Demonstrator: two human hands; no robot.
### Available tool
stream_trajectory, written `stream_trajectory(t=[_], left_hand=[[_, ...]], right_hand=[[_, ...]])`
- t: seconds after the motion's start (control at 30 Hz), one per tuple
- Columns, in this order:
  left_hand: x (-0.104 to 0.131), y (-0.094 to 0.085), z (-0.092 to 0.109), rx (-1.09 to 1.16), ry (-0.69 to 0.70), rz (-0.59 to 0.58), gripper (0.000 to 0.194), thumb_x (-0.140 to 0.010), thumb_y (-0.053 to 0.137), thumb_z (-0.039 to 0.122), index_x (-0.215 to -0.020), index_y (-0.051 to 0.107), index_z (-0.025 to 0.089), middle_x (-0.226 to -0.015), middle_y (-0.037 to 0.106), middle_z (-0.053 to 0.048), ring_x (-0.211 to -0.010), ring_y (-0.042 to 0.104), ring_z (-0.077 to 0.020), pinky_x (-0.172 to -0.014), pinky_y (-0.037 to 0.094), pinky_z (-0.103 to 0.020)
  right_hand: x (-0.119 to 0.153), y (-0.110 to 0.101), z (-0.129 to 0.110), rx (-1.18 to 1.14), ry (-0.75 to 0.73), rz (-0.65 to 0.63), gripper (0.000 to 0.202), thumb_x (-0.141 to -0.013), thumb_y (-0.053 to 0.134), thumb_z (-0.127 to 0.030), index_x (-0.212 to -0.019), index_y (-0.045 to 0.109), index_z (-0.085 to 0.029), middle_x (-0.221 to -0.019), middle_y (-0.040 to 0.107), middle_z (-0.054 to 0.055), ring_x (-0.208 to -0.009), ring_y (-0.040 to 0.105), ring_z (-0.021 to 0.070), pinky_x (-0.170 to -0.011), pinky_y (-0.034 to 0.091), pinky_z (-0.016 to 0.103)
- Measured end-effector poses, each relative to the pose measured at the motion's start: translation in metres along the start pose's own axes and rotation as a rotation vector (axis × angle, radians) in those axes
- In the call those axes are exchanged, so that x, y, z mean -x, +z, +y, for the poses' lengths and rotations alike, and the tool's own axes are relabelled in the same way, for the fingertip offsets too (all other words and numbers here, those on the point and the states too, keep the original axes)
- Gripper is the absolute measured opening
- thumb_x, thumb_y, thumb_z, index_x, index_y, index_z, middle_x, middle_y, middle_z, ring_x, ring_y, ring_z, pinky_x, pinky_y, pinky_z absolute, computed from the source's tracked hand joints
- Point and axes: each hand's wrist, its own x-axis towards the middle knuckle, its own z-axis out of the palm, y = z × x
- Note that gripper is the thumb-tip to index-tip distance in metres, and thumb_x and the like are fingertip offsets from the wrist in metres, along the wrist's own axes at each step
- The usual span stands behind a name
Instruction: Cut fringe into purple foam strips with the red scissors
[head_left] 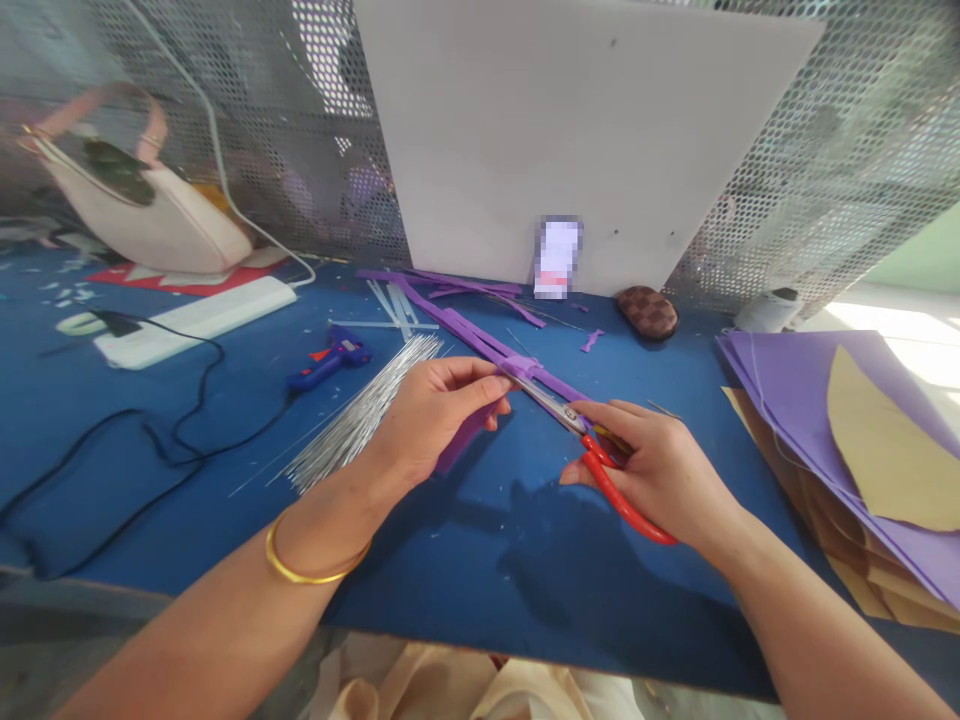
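We have a blue desk (262, 540) before us. Purple paper (795, 390) lies along its right edge, a bag (150, 215) stands near its far left corner, and wires (367, 410) lie toward the left edge. Between the near and far edges are our right hand (660, 450) and left hand (431, 410), the one grasping scissors (595, 447), the other pinching a purple strip (520, 364) at the blades.

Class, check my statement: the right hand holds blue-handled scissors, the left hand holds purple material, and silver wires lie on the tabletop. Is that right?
No, the handle colour is wrong: the head view shows the right hand holding red-handled scissors, not blue. The rest stands: the left hand holds purple material, and silver wires lie on the tabletop.
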Motion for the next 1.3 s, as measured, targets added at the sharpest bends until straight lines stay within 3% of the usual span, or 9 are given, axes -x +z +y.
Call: stream_trajectory(t=[0.77,1.3], left_hand=[[-0.0001,0.0008,-0.0008,0.071,-0.013,-0.006,0.015,-0.073,0.075,0.032,-0.077,0.073,0.018,-0.065,0.067,-0.001,-0.055,0.057,-0.0115,-0.058,0.048,-0.025],[-0.0002,0.0009,0.0003,-0.004,0.012,-0.009,0.013,-0.076,0.071,0.030,-0.077,0.072,0.018,-0.065,0.067,0.000,-0.056,0.057,-0.0113,-0.062,0.048,-0.025]], right_hand=[[-0.0014,-0.0034,0.0003,-0.028,0.025,-0.013,0.052,-0.075,0.071,-0.054,-0.116,0.069,-0.022,-0.078,0.064,0.003,-0.060,0.053,0.0144,-0.056,0.044,0.026],[-0.0014,-0.0008,-0.0022,0.008,0.016,-0.007,0.055,-0.075,0.071,-0.055,-0.119,0.065,-0.022,-0.085,0.065,0.004,-0.066,0.058,0.0158,-0.057,0.046,0.026]])
